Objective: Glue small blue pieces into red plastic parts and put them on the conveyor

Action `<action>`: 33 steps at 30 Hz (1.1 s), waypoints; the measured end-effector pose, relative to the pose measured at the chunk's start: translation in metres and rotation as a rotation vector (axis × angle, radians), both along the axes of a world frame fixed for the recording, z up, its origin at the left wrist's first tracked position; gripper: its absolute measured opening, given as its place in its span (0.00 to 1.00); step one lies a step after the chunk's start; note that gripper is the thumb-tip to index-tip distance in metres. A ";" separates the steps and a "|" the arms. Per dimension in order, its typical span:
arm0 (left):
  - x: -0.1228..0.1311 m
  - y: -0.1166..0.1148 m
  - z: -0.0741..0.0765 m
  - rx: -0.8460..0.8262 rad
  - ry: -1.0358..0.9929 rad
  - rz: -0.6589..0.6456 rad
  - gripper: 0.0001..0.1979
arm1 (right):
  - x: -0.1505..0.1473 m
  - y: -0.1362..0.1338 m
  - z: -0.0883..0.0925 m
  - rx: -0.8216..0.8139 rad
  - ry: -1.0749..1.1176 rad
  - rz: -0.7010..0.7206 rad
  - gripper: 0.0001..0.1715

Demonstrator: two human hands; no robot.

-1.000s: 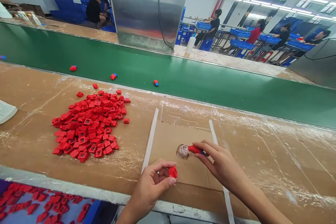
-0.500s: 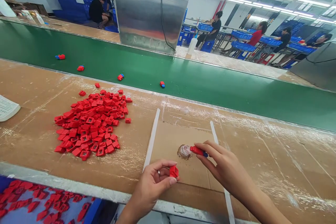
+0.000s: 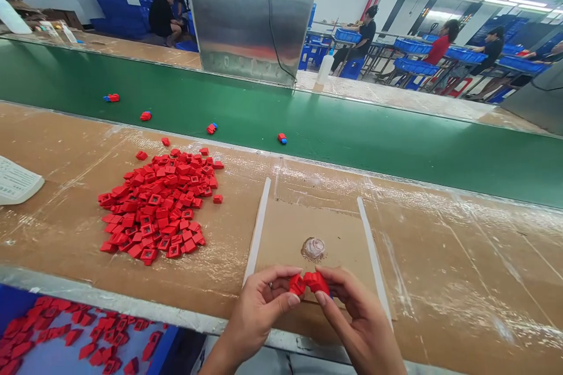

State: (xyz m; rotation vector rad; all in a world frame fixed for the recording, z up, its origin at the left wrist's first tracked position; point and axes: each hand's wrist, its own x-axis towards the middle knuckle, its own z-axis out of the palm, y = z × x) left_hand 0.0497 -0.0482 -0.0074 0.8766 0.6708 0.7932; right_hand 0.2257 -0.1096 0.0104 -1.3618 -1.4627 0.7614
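Between thumb and fingers my left hand (image 3: pixel 259 307) pinches a small red plastic block (image 3: pixel 297 285) with a hollow end, turned toward the right. My right hand (image 3: pixel 356 310) pinches a red-and-blue plastic piece (image 3: pixel 315 282); its blue part is mostly behind my fingers. The two pieces meet or nearly meet end to end, and I cannot tell whether they touch. Just beyond my hands a whitish, round, lumpy mound (image 3: pixel 314 248) sits on a cardboard sheet (image 3: pixel 281 228). To the left lies a big heap of similar red blocks (image 3: pixel 160 202).
Behind the bench (image 3: pixel 440 234) runs a green belt (image 3: pixel 360 140) carrying several red-and-blue pieces (image 3: pixel 282 138). White strips (image 3: pixel 259 228) flank the cardboard. A blue bin (image 3: pixel 167 351) of red parts is at lower left. A metal panel (image 3: pixel 250 29) stands behind; several people sit farther back.
My right hand has drawn the red-and-blue piece away from the whitish mound, bringing it to the block in my left hand. The pieces on the belt appear slightly farther right as the view shifts.
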 end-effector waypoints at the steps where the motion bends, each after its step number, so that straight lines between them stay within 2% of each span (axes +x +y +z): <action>1: 0.000 0.000 0.001 0.001 -0.002 0.000 0.15 | -0.001 0.000 -0.002 -0.001 0.005 0.000 0.11; 7: 0.000 -0.001 0.001 0.000 0.015 -0.012 0.15 | -0.004 -0.001 -0.007 -0.002 0.029 0.018 0.10; 14: 0.000 -0.002 0.000 0.092 0.066 0.007 0.11 | -0.004 -0.003 -0.006 -0.032 -0.055 0.054 0.06; 22: -0.003 -0.001 0.002 0.181 0.151 -0.055 0.10 | -0.010 -0.009 -0.013 -0.018 0.005 0.047 0.04; 25: -0.002 0.000 0.000 0.164 0.146 -0.089 0.10 | -0.011 -0.010 -0.018 0.061 -0.010 -0.002 0.04; 27: 0.000 0.000 0.000 0.148 0.179 -0.105 0.17 | -0.011 -0.011 -0.021 0.174 -0.056 -0.037 0.06; 29: 0.001 -0.001 0.002 0.202 0.278 -0.107 0.23 | -0.012 -0.012 -0.024 0.298 -0.129 -0.065 0.11; 30: 0.001 -0.002 0.004 0.264 0.346 -0.112 0.22 | -0.012 -0.013 -0.024 0.352 -0.166 -0.084 0.13; 33: 0.003 -0.003 0.009 0.503 0.524 -0.149 0.11 | -0.014 -0.014 -0.027 0.447 -0.239 -0.120 0.15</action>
